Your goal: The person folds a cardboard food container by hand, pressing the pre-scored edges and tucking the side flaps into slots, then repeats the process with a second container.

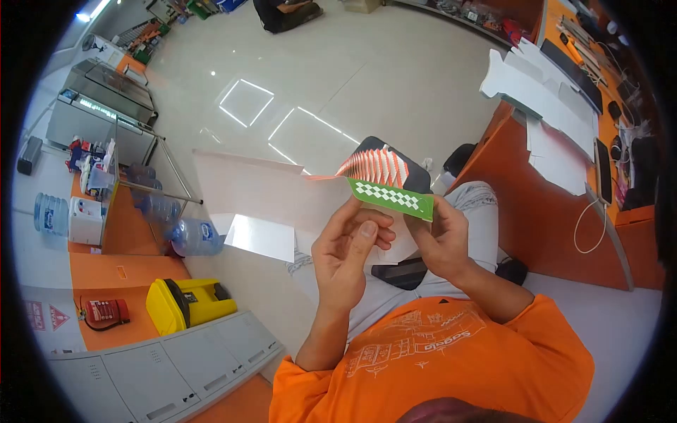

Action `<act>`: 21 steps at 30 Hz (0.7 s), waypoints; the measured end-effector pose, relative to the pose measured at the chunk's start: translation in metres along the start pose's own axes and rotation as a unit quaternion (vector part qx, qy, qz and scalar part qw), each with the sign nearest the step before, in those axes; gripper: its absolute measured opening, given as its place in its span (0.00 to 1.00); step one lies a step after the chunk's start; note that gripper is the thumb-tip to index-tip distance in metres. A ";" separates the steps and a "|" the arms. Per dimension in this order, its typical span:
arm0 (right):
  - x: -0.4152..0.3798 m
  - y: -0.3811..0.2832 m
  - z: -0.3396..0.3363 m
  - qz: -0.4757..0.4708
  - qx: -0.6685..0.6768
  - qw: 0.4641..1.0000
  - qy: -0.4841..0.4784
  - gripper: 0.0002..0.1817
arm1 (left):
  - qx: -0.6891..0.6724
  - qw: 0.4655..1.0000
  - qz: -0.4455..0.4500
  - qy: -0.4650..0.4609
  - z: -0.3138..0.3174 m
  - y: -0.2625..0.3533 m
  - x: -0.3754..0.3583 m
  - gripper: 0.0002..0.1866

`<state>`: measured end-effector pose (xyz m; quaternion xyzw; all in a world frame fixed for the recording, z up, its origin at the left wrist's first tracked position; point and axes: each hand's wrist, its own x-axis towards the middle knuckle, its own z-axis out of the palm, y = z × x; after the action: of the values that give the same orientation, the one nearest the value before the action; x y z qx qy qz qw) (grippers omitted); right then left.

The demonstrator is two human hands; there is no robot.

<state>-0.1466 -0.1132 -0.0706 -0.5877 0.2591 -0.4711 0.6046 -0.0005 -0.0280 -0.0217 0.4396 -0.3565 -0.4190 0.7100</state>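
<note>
Both my hands hold up a folded paper piece in front of me. It has a green strip (392,197) with a white checker weave along its lower edge and a fan of orange and white slats (375,166) rising behind it. My left hand (350,248) pinches the strip's left end with thumb and fingers. My right hand (441,238) grips the strip's right end from behind. A large white sheet (264,194) hangs from the same piece toward the left. My orange shirt (437,359) fills the bottom of the view.
An orange desk (536,204) with white papers (543,92), a keyboard and cables runs along the right. On the left stand a yellow bin (187,303), water bottles (194,236), a glass cabinet (106,106) and grey cabinets (162,366). Shiny tiled floor (352,77) lies ahead.
</note>
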 end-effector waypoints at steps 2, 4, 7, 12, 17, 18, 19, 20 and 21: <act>0.000 -0.003 -0.001 -0.005 -0.005 1.000 -0.004 0.08 | 0.000 1.000 0.006 -0.015 0.000 0.001 0.001 0.26; 0.002 -0.008 0.000 0.004 0.003 1.000 0.001 0.09 | 0.006 1.000 0.016 -0.017 0.001 0.005 0.003 0.24; 0.011 -0.011 0.001 0.070 0.046 0.996 0.027 0.16 | -0.003 0.999 0.035 0.001 0.012 0.019 0.000 0.23; 0.029 0.009 -0.015 0.171 0.056 0.983 0.037 0.31 | 0.086 0.983 0.161 0.017 -0.003 0.029 -0.022 0.15; 0.037 0.018 -0.028 0.271 0.171 0.946 0.060 0.28 | 0.013 0.964 0.235 0.126 -0.030 0.029 -0.031 0.10; 0.039 0.016 -0.029 0.269 0.171 0.946 0.060 0.28 | 0.013 0.964 0.236 0.125 -0.032 0.026 -0.032 0.10; 0.040 0.014 -0.029 0.309 0.199 0.928 0.061 0.27 | 0.022 0.962 0.215 0.164 -0.034 0.023 -0.033 0.10; 0.041 0.012 -0.030 0.347 0.224 0.909 0.061 0.27 | 0.029 0.959 0.195 0.203 -0.036 0.020 -0.034 0.10; 0.042 0.011 -0.030 0.348 0.225 0.908 0.061 0.27 | 0.030 0.959 0.194 0.204 -0.038 0.015 -0.034 0.10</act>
<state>-0.1517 -0.1649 -0.0763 -0.2790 0.3711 -0.3118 0.8290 0.0235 0.0196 -0.0268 0.4590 -0.2952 -0.1635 0.8219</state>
